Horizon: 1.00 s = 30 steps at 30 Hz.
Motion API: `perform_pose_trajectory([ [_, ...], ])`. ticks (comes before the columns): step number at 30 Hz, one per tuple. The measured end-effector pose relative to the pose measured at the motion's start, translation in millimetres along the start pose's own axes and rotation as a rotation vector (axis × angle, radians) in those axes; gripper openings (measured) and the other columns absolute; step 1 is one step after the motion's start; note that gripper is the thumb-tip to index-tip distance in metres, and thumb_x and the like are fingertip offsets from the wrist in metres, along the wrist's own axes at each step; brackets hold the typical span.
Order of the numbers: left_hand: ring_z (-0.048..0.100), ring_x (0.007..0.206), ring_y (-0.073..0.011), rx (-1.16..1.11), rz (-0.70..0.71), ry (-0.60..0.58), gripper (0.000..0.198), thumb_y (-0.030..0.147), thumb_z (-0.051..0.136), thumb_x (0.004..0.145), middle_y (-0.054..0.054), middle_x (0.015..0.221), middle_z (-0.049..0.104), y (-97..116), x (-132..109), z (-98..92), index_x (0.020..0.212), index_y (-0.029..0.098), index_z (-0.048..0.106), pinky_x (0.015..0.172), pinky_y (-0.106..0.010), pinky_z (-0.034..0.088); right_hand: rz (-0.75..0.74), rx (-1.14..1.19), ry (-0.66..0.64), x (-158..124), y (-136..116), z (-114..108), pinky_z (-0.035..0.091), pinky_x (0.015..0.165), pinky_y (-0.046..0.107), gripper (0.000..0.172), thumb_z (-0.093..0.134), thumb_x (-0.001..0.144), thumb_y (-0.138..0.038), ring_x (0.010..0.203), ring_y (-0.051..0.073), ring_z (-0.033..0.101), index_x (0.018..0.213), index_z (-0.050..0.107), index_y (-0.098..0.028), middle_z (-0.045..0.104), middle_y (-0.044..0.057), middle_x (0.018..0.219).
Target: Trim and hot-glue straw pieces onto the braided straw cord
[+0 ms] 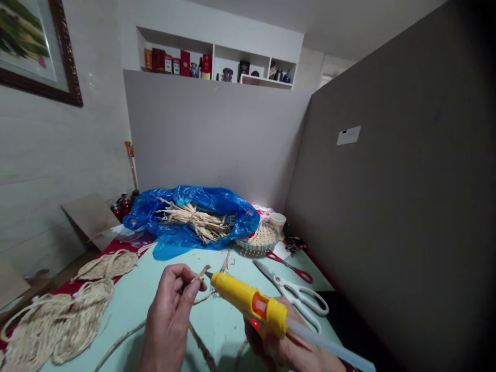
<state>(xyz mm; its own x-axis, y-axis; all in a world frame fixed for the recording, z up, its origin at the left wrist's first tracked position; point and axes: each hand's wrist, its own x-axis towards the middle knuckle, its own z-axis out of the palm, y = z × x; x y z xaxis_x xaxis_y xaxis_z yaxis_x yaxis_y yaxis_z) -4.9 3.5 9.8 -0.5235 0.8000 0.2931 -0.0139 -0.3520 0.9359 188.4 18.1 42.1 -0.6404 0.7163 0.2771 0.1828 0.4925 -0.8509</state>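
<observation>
Soft, dim light glints on the blue bag (209,195), the right-hand partition (395,206) lies dark, and the edges stretch.

A greenish painting in a dark carved frame (29,44) hangs on the pale wall (96,129). Above the smooth grey partition (217,134), a white compartmented shelf (213,62) holds upright red boxes (185,63) and a dark rounded vase (227,75).

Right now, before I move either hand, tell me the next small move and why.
Probably squeeze the glue gun lightly to dab the strand at its tip: the left hand pinches it near that end, the right hand holds the gun with its nozzle right by it, and a stick is loaded.
</observation>
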Motion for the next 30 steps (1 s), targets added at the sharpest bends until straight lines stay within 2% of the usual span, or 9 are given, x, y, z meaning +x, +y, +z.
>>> perform_pose_trajectory([
  [4, 0.062, 0.076, -0.0182, 0.01, 0.022, 0.008, 0.014, 0.031, 0.071, 0.075, 0.002, 0.074, 0.063, -0.8, 0.7, 0.1, 0.079, 0.026, 0.059, 0.07, -0.025, 0.049, 0.075, 0.049, 0.031, -4.7, -0.5, 4.7, 0.036, 0.052, 0.026, 0.036, 0.044, 0.089, -0.054, 0.057, 0.013, 0.042, 0.074, 0.044, -0.021, 0.049, 0.001, 0.068],
  [10, 0.064, 0.08, -0.0201, 0.041, 0.024, -0.037, 0.02, 0.037, 0.073, 0.074, 0.001, 0.076, 0.066, -7.0, 5.9, -5.7, 0.079, 0.025, 0.058, 0.069, -0.026, 0.054, 0.024, -0.147, -0.096, 6.9, -2.0, 1.2, 0.034, 0.049, 0.024, 0.034, 0.042, 0.085, -0.051, 0.056, 0.012, 0.038, 0.067, 0.034, -0.023, 0.044, -0.001, 0.063],
  [18, 0.064, 0.08, -0.0157, 0.065, 0.042, -0.089, 0.019, 0.038, 0.071, 0.078, 0.003, 0.077, 0.067, -15.0, 10.9, -12.5, 0.083, 0.025, 0.058, 0.071, -0.021, 0.055, -0.02, -0.168, -0.027, 4.3, 5.5, 2.5, 0.032, 0.055, 0.027, 0.035, 0.044, 0.086, -0.049, 0.055, 0.012, 0.038, 0.065, 0.035, -0.022, 0.042, -0.003, 0.061],
  [23, 0.065, 0.078, -0.0147, 0.061, 0.051, -0.08, 0.019, 0.038, 0.072, 0.077, 0.003, 0.076, 0.066, -12.9, 10.1, -11.1, 0.08, 0.025, 0.058, 0.069, -0.019, 0.054, -0.057, -0.121, -0.02, 1.8, 3.3, 2.9, 0.031, 0.057, 0.027, 0.038, 0.044, 0.088, -0.052, 0.057, 0.013, 0.038, 0.066, 0.035, -0.022, 0.04, -0.004, 0.063],
  [26, 0.065, 0.078, -0.0134, 0.049, 0.051, -0.047, 0.016, 0.036, 0.07, 0.079, 0.005, 0.075, 0.064, -8.1, 5.5, -6.2, 0.08, 0.026, 0.057, 0.07, -0.018, 0.053, -0.029, -0.127, -0.042, 0.0, 3.5, 0.6, 0.032, 0.059, 0.027, 0.032, 0.046, 0.089, -0.046, 0.06, 0.014, 0.042, 0.068, 0.038, -0.023, 0.043, -0.003, 0.065],
  [30, 0.065, 0.074, -0.0128, 0.026, 0.039, -0.006, 0.014, 0.033, 0.068, 0.079, 0.006, 0.075, 0.064, -3.2, 0.4, -0.5, 0.081, 0.026, 0.056, 0.068, -0.019, 0.052, -0.041, -0.151, -0.032, -0.4, 8.6, 0.3, 0.032, 0.055, 0.025, 0.03, 0.05, 0.087, -0.04, 0.057, 0.012, 0.041, 0.067, 0.036, -0.022, 0.042, -0.004, 0.063],
])
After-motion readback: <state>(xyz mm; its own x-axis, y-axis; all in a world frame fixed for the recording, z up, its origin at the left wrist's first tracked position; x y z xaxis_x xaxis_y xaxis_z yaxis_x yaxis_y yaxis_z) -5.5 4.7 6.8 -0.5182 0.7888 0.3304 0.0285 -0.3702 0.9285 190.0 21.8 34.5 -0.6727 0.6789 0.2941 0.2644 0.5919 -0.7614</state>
